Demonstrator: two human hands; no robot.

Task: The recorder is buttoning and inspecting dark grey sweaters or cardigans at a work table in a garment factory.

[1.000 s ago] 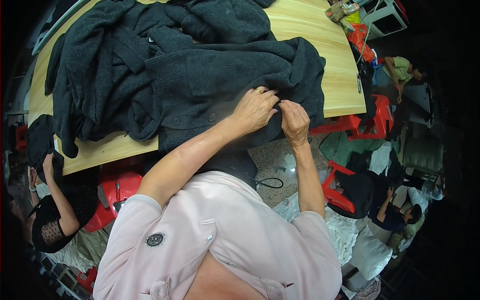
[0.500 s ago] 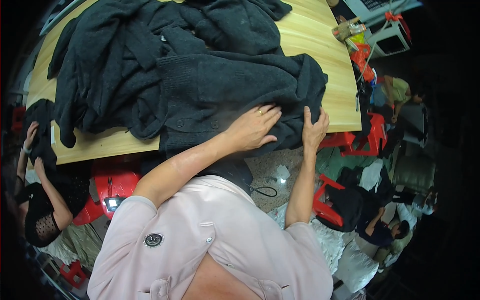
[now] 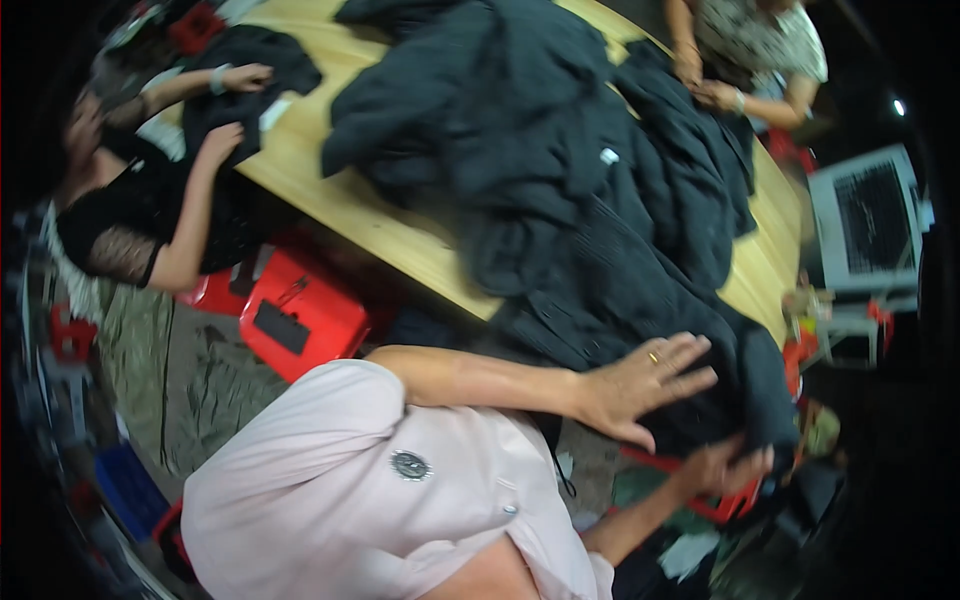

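Several dark garments lie in a heap on the wooden desk (image 3: 330,200), and I go over the scene from left to right. At the far left a seated co-worker in a black top presses a hand (image 3: 222,140) on a small dark cloth (image 3: 255,70) at the corner of the desk. Below that person stand red plastic stools (image 3: 300,315) on the floor, and a blue crate (image 3: 125,485) sits lower, near the edge of the view.

In the middle is the big pile of dark clothes (image 3: 520,150). From it a dark ribbed garment (image 3: 630,290) runs down toward the near right corner of the desk (its long axis goes from upper left to lower right), and its lower end hangs over the edge.

The left hand (image 3: 640,385) lies flat on this garment with the fingers spread wide, so its grip is open and only presses the cloth; a ring is on one finger. The garment extends up and away from this hand, and also to its right. The right hand (image 3: 725,468) is lower, under the hanging end beside the desk edge. It touches the cloth there, but motion blur hides the fingers, so I cannot tell whether its grip is closed. The left hand is nearer to the body of the garment, the right one nearer to the hanging end.

At the upper right another person's hands (image 3: 705,85) work on the far side of the pile. Farther right a pale grey box-like device (image 3: 870,225) stands off the desk. I see nothing inside the crate.
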